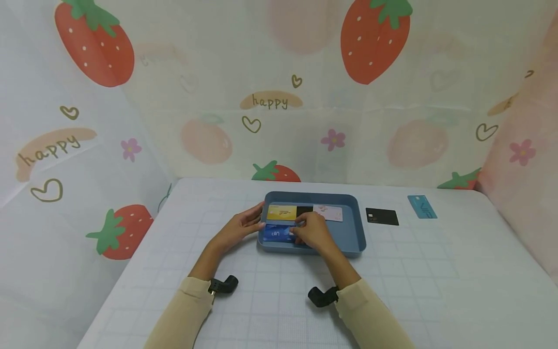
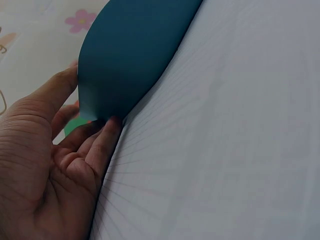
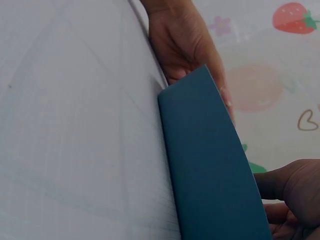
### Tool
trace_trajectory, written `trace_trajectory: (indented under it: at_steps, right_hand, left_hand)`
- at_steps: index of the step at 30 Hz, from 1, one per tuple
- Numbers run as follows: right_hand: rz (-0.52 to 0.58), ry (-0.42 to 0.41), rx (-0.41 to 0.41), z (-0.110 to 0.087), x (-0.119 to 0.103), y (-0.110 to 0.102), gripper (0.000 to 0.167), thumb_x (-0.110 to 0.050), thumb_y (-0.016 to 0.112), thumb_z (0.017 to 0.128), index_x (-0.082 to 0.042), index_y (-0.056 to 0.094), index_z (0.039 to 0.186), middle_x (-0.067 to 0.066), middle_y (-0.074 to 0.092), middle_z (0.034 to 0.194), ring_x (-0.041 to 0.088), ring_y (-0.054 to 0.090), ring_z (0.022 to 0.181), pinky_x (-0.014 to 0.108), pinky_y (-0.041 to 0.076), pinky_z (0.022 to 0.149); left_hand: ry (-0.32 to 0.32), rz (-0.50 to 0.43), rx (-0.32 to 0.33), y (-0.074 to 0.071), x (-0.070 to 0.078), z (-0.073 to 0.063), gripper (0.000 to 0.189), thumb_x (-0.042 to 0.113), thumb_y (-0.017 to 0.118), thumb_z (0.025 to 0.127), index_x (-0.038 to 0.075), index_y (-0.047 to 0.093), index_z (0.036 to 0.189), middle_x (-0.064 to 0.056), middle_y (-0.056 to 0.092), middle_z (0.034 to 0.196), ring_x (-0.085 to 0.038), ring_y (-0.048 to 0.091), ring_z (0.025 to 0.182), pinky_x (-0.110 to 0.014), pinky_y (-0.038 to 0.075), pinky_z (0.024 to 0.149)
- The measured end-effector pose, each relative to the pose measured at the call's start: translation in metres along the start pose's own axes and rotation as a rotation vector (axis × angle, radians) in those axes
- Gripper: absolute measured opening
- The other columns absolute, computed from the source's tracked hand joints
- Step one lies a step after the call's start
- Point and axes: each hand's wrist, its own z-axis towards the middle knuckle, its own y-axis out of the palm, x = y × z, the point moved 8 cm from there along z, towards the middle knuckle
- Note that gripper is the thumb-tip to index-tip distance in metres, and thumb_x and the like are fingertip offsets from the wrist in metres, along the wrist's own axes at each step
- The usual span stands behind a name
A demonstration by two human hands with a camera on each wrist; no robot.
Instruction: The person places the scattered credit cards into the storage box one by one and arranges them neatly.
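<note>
A blue-grey tray stands on the table, with my left hand gripping its left side. In the left wrist view, fingers bend against the tray's outer wall. My right hand reaches over the tray's front edge and pinches the right end of a blue card, which lies at the front left inside. Behind it, a yellow card, a partly covered black card and a pale pink card form a row. In the right wrist view, the tray wall hides the right fingertips.
To the right of the tray lie another black card and a light blue card on the white gridded table. A strawberry-printed curtain hangs behind the table and along its sides.
</note>
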Motion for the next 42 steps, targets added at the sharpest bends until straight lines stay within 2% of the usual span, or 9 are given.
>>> trace_trajectory:
  at_steps: [6, 11, 16, 23, 31, 33, 36, 42]
  right_hand:
    - [0.029, -0.034, 0.009, 0.000, -0.007, -0.008, 0.035, -0.008, 0.075, 0.092, 0.008, 0.067, 0.122, 0.011, 0.072, 0.084, 0.024, 0.070, 0.064, 0.025, 0.053, 0.054]
    - [0.020, -0.066, 0.017, -0.001, -0.015, -0.016, 0.033, -0.009, 0.074, 0.092, 0.006, 0.068, 0.121, 0.010, 0.071, 0.084, 0.029, 0.069, 0.066, 0.024, 0.051, 0.053]
    - [0.016, -0.078, 0.030, -0.002, -0.019, -0.025, 0.033, -0.012, 0.073, 0.094, 0.003, 0.069, 0.123, 0.009, 0.070, 0.087, 0.028, 0.069, 0.068, 0.025, 0.051, 0.057]
    - [0.006, -0.164, 0.071, -0.010, -0.036, -0.045, 0.031, -0.014, 0.074, 0.094, 0.003, 0.071, 0.120, 0.011, 0.074, 0.090, 0.030, 0.071, 0.068, 0.029, 0.054, 0.059]
    - [-0.015, -0.175, 0.086, -0.017, -0.045, -0.060, 0.032, -0.019, 0.072, 0.096, -0.002, 0.070, 0.123, 0.013, 0.075, 0.093, 0.032, 0.073, 0.072, 0.046, 0.056, 0.077]
    - [-0.013, -0.170, 0.088, -0.018, -0.044, -0.063, 0.033, -0.019, 0.072, 0.096, -0.002, 0.070, 0.123, 0.013, 0.075, 0.093, 0.031, 0.073, 0.072, 0.044, 0.057, 0.077]
    - [-0.010, -0.159, 0.095, -0.020, -0.042, -0.067, 0.034, -0.020, 0.073, 0.095, -0.001, 0.070, 0.124, 0.013, 0.075, 0.094, 0.030, 0.074, 0.072, 0.038, 0.057, 0.070]
    - [-0.009, -0.171, 0.086, -0.024, -0.044, -0.078, 0.035, -0.021, 0.071, 0.097, 0.000, 0.068, 0.125, 0.016, 0.074, 0.094, 0.020, 0.071, 0.067, 0.031, 0.053, 0.064]
  left_hand:
    - [-0.006, 0.003, 0.006, -0.001, 0.002, 0.000, 0.071, 0.022, 0.066, 0.101, 0.016, 0.029, 0.161, -0.006, 0.028, 0.165, -0.022, 0.035, 0.148, -0.034, 0.034, 0.117]
    - [-0.002, 0.000, 0.012, -0.002, 0.002, 0.001, 0.072, 0.021, 0.067, 0.101, 0.015, 0.029, 0.161, -0.006, 0.028, 0.165, -0.023, 0.035, 0.148, -0.034, 0.033, 0.117]
    - [-0.001, 0.008, 0.013, -0.003, 0.002, 0.003, 0.073, 0.023, 0.067, 0.100, 0.015, 0.028, 0.161, -0.005, 0.029, 0.165, -0.022, 0.035, 0.148, -0.031, 0.034, 0.116]
    - [-0.009, 0.017, 0.012, -0.004, 0.004, 0.003, 0.073, 0.024, 0.068, 0.100, 0.015, 0.028, 0.161, -0.004, 0.029, 0.165, -0.020, 0.036, 0.147, -0.031, 0.034, 0.116]
    - [-0.011, 0.025, 0.021, -0.005, 0.005, 0.002, 0.073, 0.025, 0.068, 0.100, 0.015, 0.030, 0.161, -0.005, 0.030, 0.165, -0.020, 0.037, 0.147, -0.031, 0.034, 0.116]
    - [-0.015, 0.024, 0.017, -0.004, 0.004, 0.001, 0.074, 0.026, 0.068, 0.100, 0.016, 0.030, 0.161, -0.004, 0.029, 0.165, -0.020, 0.037, 0.147, -0.031, 0.034, 0.116]
    - [-0.016, 0.025, 0.012, -0.002, 0.001, 0.000, 0.074, 0.028, 0.069, 0.099, 0.017, 0.029, 0.161, -0.003, 0.029, 0.165, -0.020, 0.037, 0.147, -0.032, 0.034, 0.116]
    - [-0.007, 0.013, 0.014, -0.001, -0.002, -0.001, 0.074, 0.027, 0.068, 0.100, 0.016, 0.029, 0.161, -0.004, 0.030, 0.165, -0.019, 0.037, 0.147, -0.032, 0.034, 0.116]
